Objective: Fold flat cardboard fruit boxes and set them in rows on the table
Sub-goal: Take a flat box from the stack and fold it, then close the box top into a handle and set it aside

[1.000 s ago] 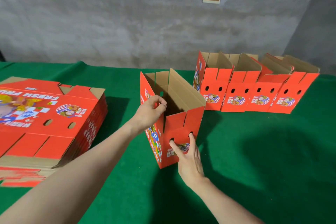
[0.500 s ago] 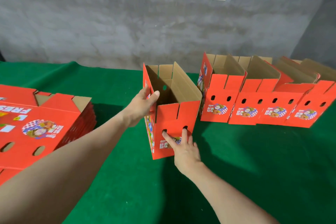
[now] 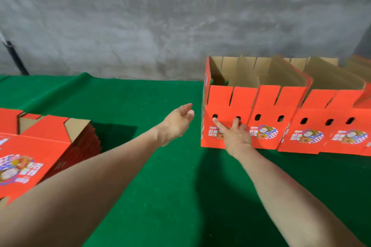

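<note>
Across the green table (image 3: 160,186), folded boxes (image 3: 313,124) stand in a row at 2 o'clock; a flat stack (image 3: 40,146) lies at 9 o'clock. The right hand (image 3: 234,136) lays straight, ungripping fingers on the two holes of the left end box (image 3: 226,104), while the left hand (image 3: 176,124) hovers released just beside it.

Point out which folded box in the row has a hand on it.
The leftmost box, at the row's open end: the right hand presses its front, fingertips at its two holes. The boxes to its right are untouched.
</note>
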